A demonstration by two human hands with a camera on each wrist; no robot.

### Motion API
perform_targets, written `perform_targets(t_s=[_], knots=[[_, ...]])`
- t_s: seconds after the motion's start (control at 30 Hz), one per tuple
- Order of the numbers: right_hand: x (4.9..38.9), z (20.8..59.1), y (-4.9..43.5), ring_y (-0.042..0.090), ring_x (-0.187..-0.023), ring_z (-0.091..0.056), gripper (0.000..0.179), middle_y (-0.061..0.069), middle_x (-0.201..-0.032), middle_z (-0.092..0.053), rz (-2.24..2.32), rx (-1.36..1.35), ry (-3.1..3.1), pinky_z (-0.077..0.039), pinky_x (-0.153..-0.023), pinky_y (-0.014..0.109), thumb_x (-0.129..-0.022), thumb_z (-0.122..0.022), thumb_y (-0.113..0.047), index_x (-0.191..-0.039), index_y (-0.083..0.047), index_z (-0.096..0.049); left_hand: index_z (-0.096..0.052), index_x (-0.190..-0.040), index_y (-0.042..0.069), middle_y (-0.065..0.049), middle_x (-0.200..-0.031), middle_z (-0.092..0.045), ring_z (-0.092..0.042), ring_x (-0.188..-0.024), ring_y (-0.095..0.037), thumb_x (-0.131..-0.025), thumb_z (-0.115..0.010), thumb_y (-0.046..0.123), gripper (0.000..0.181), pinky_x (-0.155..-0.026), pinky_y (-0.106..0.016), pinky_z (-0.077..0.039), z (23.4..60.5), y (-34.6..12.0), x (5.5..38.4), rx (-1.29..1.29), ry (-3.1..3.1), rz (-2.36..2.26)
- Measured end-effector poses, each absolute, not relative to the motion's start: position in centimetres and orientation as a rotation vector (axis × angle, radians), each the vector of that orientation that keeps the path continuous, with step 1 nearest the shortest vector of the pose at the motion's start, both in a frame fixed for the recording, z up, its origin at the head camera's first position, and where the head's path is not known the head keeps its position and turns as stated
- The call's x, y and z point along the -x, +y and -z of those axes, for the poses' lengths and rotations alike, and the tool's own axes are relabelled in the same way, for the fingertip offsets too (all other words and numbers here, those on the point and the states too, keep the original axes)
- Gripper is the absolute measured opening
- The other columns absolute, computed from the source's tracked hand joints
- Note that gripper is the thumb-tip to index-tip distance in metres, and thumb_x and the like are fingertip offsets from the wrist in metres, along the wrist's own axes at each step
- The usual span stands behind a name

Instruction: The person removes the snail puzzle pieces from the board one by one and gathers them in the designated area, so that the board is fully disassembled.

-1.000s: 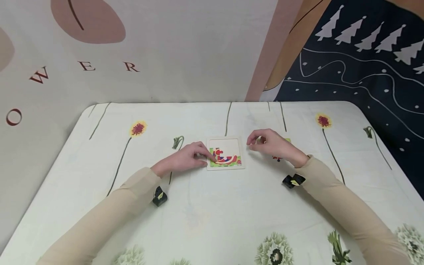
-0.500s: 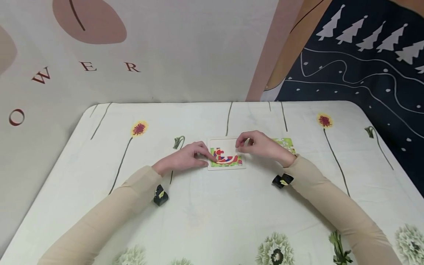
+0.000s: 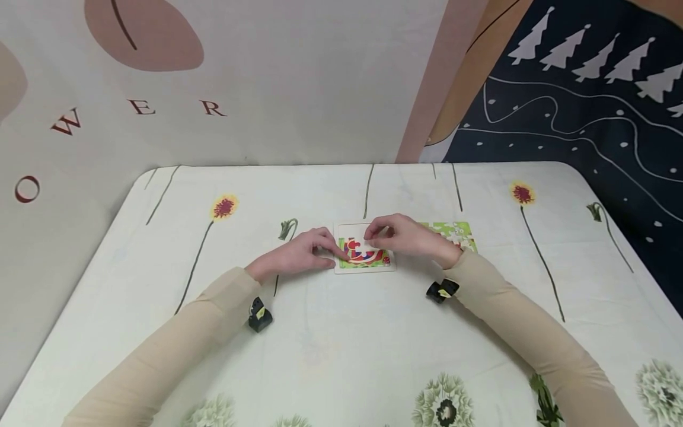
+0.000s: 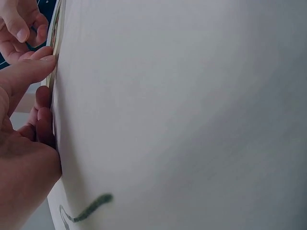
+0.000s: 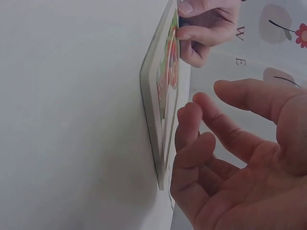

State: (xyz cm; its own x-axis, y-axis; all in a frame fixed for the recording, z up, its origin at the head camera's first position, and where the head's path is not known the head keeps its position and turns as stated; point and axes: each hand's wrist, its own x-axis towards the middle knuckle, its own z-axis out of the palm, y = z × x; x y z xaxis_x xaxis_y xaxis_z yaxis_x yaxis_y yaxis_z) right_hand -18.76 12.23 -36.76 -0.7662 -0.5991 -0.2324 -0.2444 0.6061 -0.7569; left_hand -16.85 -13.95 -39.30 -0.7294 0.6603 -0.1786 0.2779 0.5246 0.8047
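Note:
A small square jigsaw puzzle tray (image 3: 368, 272) with a pale rim lies mid-table. Colourful pieces (image 3: 365, 258) in red, blue and green fill its lower part, and its upper part is bare white. My left hand (image 3: 299, 254) rests at the tray's left side, index finger reaching straight onto the pieces and thumb near the rim. Over the tray's right half hovers my right hand (image 3: 408, 234), fingers bent. In the right wrist view, the right hand (image 5: 240, 148) has thumb and fingertips apart with nothing visible between them, close over the tray (image 5: 149, 86).
Right of the tray, partly behind the right hand, lies a patch of green and red puzzle pieces (image 3: 459, 232). A white flowered cloth (image 3: 331, 332) covers the table. A pale printed wall (image 3: 299, 107) stands behind. Small black devices sit at both wrists.
My right hand has moved left from beside the tray to over its right half, uncovering more of the green pieces at the right. The left hand has stayed in place.

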Motion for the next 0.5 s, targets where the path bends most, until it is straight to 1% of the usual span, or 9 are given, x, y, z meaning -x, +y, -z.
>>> perform_targets(t_s=[0.13, 0.33, 0.5], knots=[[18.7, 36.7, 11.7, 0.020, -0.092, -0.062, 0.023, 0.011, -0.114, -0.069, 0.982, 0.690, 2.373, -0.048, -0.080, 0.030, -0.095, -0.060, -0.012, -0.115, -0.005, -0.068, -0.077, -0.113, 0.013, -0.006, -0.112, -0.060, -0.049, -0.110, -0.020, -0.090, -0.068, 0.005, 0.026, -0.093, -0.034, -0.036, 39.3, -14.0, 16.8, -0.739, 2.293, -1.097], [18.7, 36.9, 10.8, 0.021, -0.093, -0.063, 0.032, 0.013, -0.119, -0.067, 0.954, 0.699, 2.372, -0.049, -0.083, 0.031, -0.094, -0.059, -0.011, -0.125, -0.002, -0.065, -0.076, -0.113, 0.012, -0.005, -0.110, -0.059, -0.049, -0.108, -0.020, -0.091, -0.068, 0.007, 0.024, -0.092, -0.034, -0.036, 39.3, -14.0, 16.8, -0.725, 2.298, -1.093], [18.8, 37.1, 10.2, 0.022, -0.098, -0.063, 0.034, 0.014, -0.123, -0.067, 0.915, 0.694, 2.380, -0.050, -0.087, 0.034, -0.094, -0.061, -0.010, -0.127, -0.002, -0.064, -0.076, -0.113, 0.012, -0.005, -0.111, -0.059, -0.049, -0.108, -0.020, -0.091, -0.068, 0.008, 0.024, -0.092, -0.034, -0.036, 39.5, -14.0, 16.8, -0.717, 2.299, -1.088]])
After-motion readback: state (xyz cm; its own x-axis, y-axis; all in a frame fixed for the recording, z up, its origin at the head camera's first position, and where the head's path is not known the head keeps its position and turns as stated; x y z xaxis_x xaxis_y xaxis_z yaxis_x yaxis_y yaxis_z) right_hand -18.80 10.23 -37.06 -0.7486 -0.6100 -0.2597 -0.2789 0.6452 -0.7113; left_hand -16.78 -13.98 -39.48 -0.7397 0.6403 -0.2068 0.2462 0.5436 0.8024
